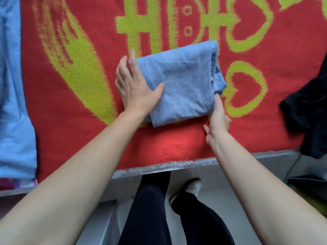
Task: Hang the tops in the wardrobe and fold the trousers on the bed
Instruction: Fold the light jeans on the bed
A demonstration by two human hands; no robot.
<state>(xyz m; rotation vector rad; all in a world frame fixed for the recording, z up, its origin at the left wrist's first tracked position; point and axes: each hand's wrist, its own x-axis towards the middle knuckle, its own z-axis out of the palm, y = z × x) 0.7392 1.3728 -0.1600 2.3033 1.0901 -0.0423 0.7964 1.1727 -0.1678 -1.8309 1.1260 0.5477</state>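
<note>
**Head view: folded trousers on the bed, both hands at their edges**

Head camera looking straight down over the near edge of the bed (177, 164). A red blanket (70, 131) with a yellow-green pattern of hearts and characters covers the bed. The trousers (180, 82), of light-blue denim, lie on the blanket near its middle, folded into a compact, roughly rectangular bundle; stacked layers with a stitched seam show along the far right side.

The left hand (134, 85) lies flat on the left end of the trousers. Its fingers are straight and point away from the person, some on the denim and some on the blanket just beside it. The thumb is spread to the right and rests on the cloth. Nothing is gripped.

The right hand (218, 119) stands edge-on at the near right corner of the trousers. Its straight thumb touches the right edge of the bundle, and its fingers, loosely extended, point down toward the blanket; they enclose no cloth.

A light-blue garment (14, 103) lies along the left margin of the bed, well apart from the trousers. A black garment (307, 106) lies at the right margin and hangs over the bed's near edge. Below the bed edge, the person's legs (146, 209) in black cloth stand on a grey floor (221, 183).
</note>
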